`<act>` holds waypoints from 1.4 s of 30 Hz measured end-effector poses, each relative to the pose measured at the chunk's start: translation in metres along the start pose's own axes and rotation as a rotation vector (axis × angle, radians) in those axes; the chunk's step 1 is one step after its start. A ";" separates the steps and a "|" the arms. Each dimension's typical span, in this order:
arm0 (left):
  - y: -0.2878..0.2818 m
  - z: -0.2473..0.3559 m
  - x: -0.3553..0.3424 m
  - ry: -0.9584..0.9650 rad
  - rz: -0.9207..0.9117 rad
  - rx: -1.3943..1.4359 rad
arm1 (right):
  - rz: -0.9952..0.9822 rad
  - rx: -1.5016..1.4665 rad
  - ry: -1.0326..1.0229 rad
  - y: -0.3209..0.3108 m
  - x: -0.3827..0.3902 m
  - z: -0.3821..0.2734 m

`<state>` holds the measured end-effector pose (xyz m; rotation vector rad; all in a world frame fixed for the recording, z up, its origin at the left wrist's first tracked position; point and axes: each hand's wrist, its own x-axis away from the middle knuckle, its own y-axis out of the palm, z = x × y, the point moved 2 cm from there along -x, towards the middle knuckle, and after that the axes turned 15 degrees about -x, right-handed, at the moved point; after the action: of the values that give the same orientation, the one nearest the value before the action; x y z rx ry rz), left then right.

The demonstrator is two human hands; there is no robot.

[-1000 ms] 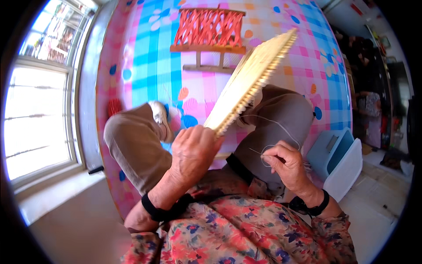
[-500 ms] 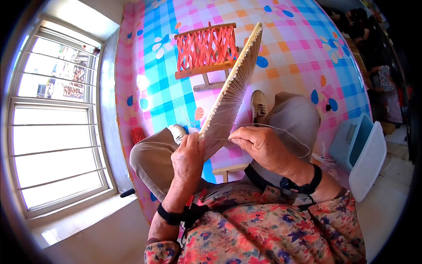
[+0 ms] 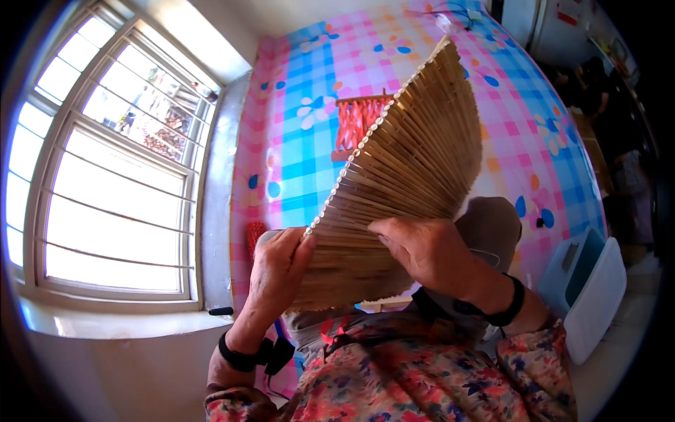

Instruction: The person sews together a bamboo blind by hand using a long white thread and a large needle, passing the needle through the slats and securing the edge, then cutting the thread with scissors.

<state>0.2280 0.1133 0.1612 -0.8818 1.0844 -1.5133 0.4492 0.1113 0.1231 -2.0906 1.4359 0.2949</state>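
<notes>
A fan-shaped pleated sheet of brown strips (image 3: 422,133) stands tilted before me, with a row of pale round stitches or beads along its left edge. My left hand (image 3: 275,271) is closed on the lower end of that edge, thumb on the near face. My right hand (image 3: 422,250) is pinched closed against the lower part of the ribbed face. A thin white thread (image 3: 496,254) loops out beside my right wrist. Its end at the fingertips is hidden, and I cannot make out a needle.
Beyond the sheet, a wooden frame wound with red ribbon (image 3: 355,125) is partly covered. A checked floor covering (image 3: 309,63) spreads under it. At right stands a blue-grey bin (image 3: 573,271) with a white lid (image 3: 598,299). A barred window (image 3: 119,218) is at left.
The sheet has turned from nearly edge-on to show its broad ribbed face. My right hand has gone from drawing the thread beside it to its face. The view has shifted.
</notes>
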 end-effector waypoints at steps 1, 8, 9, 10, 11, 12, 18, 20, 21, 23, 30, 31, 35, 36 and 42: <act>-0.006 0.001 0.005 -0.043 -0.015 0.043 | 0.005 0.017 -0.035 0.002 -0.001 -0.007; -0.024 -0.003 0.034 -0.046 0.027 0.139 | -0.058 0.101 -0.119 0.009 -0.009 -0.037; -0.023 -0.005 0.036 -0.037 0.037 0.158 | -0.065 0.107 -0.127 0.010 -0.009 -0.040; -0.022 -0.006 0.039 -0.029 0.042 0.177 | -0.064 0.106 -0.128 0.012 -0.009 -0.041; -0.021 -0.007 0.041 -0.031 0.048 0.181 | -0.062 0.104 -0.129 0.013 -0.008 -0.042; -0.021 -0.008 0.042 -0.032 0.053 0.194 | -0.067 0.107 -0.133 0.015 -0.008 -0.041; -0.020 -0.010 0.049 -0.018 0.109 0.250 | -0.077 0.141 -0.180 0.021 -0.009 -0.045; -0.020 -0.011 0.050 -0.039 0.060 0.228 | -0.089 0.149 -0.181 0.022 -0.008 -0.047; -0.020 -0.011 0.051 -0.036 0.066 0.230 | -0.093 0.151 -0.181 0.022 -0.008 -0.047; -0.019 -0.012 0.051 -0.033 0.072 0.233 | -0.101 0.147 -0.163 0.023 -0.009 -0.046; -0.017 -0.013 0.053 -0.028 0.106 0.240 | -0.120 0.143 -0.138 0.024 -0.008 -0.047; -0.017 -0.013 0.053 -0.048 0.069 0.224 | -0.120 0.143 -0.142 0.024 -0.008 -0.047; -0.013 -0.011 0.053 -0.008 0.145 0.234 | -0.111 0.129 -0.135 0.024 -0.007 -0.046; -0.012 -0.011 0.053 -0.006 0.153 0.242 | -0.111 0.130 -0.134 0.024 -0.006 -0.046; -0.011 -0.010 0.054 0.006 0.167 0.238 | -0.115 0.111 -0.112 0.021 -0.005 -0.047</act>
<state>0.2045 0.0628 0.1686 -0.6085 0.9348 -1.4696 0.4214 0.0827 0.1561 -2.0250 1.2339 0.2753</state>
